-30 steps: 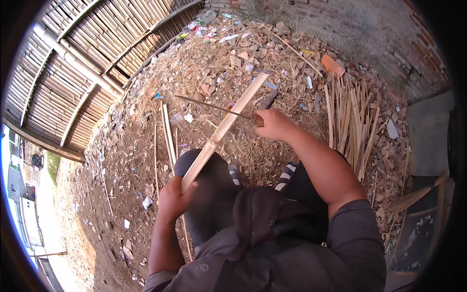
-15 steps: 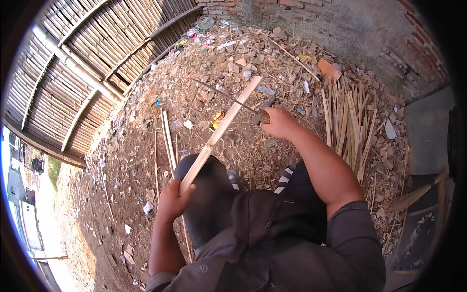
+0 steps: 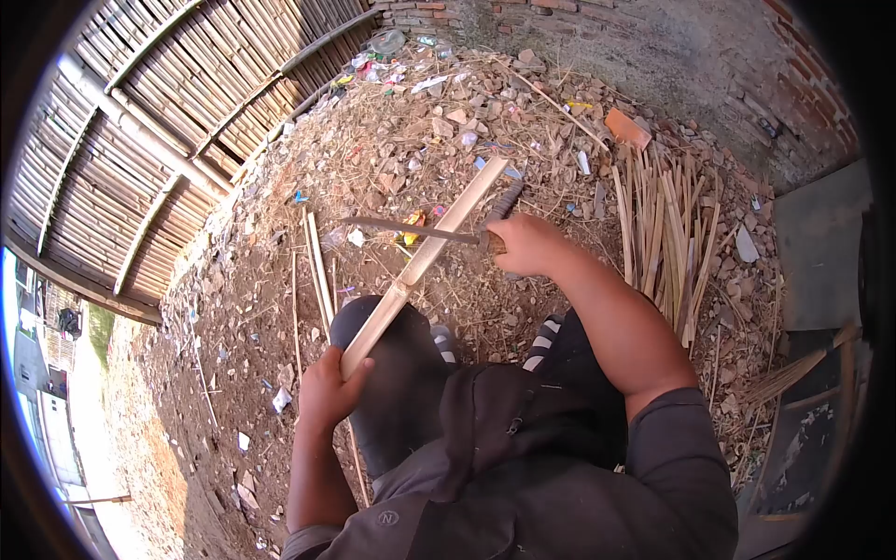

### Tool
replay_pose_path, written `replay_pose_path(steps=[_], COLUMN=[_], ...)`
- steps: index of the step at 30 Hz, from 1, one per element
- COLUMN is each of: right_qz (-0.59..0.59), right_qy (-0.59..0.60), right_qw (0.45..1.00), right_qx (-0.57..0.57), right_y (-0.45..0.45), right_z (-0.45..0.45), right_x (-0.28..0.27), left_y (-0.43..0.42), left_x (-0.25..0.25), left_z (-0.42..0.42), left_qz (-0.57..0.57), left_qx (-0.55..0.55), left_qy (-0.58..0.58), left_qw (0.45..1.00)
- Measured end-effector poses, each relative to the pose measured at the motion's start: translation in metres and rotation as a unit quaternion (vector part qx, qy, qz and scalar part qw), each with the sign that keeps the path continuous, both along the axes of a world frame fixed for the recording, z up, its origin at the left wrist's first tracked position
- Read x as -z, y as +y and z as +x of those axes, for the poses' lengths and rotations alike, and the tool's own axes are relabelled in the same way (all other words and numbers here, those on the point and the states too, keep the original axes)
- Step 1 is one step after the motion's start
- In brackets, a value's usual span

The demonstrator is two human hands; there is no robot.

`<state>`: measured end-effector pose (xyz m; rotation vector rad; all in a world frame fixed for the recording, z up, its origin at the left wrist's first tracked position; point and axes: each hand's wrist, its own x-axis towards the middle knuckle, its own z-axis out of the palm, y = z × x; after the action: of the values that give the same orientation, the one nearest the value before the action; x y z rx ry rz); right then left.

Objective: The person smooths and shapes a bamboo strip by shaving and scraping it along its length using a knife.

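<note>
My left hand [image 3: 329, 387] is closed round the near end of a split bamboo strip [image 3: 381, 315], beside my left knee. The strip slants up and away to the right, with a node ring partway along it. My right hand [image 3: 527, 245] grips the handle of a long knife [image 3: 381, 224]. Its dark, narrow blade points left and crosses the upper part of the strip; I cannot tell if it touches. Just beyond my right hand a dark ribbed rod [image 3: 506, 200] shows, partly hidden by that hand.
Many split bamboo strips [image 3: 667, 224] lie piled on the right. A few thin strips [image 3: 319, 266] lie left of my knee. Rubble and litter cover the ground. A bamboo fence [image 3: 187, 103] stands at left, a brick wall [image 3: 672, 65] behind, a broom [image 3: 793, 373] at right.
The knife has turned from slanting up and left to nearly level, its tip lower, and my right hand has shifted slightly down and left. My left hand and the strip have barely moved.
</note>
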<state>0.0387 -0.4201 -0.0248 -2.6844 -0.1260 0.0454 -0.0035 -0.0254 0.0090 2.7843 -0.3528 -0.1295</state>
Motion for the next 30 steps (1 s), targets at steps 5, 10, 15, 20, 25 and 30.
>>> replay_pose_path(steps=[5,10,15,20,25,30], right_qz=[-0.014,0.112,-0.044,0.12,0.069,-0.052], right_qy=[0.029,-0.09,-0.021,-0.023,-0.034,-0.003], right_qw=[0.998,0.986,0.999,0.992,0.994,0.997], right_qx=[-0.056,0.087,-0.022,0.02,0.081,-0.063], right_y=[0.015,-0.015,0.012,-0.021,-0.024,0.003], right_z=[-0.009,0.011,-0.012,0.005,0.002,-0.016], right_x=[-0.006,0.019,-0.004,0.019,0.008,-0.005], left_y=[0.004,0.008,0.002,0.005,0.005,0.0], left_x=[0.003,0.004,-0.001,0.001,0.0,-0.002], left_z=[0.0,0.006,0.001,0.006,0.006,0.005], left_qz=[-0.009,-0.04,0.01,-0.009,-0.021,0.002], left_qx=[0.01,-0.002,-0.002,0.01,0.007,0.004], left_qy=[0.013,0.03,0.018,0.022,0.024,0.029], left_qw=[1.0,0.999,1.0,1.0,0.999,1.0])
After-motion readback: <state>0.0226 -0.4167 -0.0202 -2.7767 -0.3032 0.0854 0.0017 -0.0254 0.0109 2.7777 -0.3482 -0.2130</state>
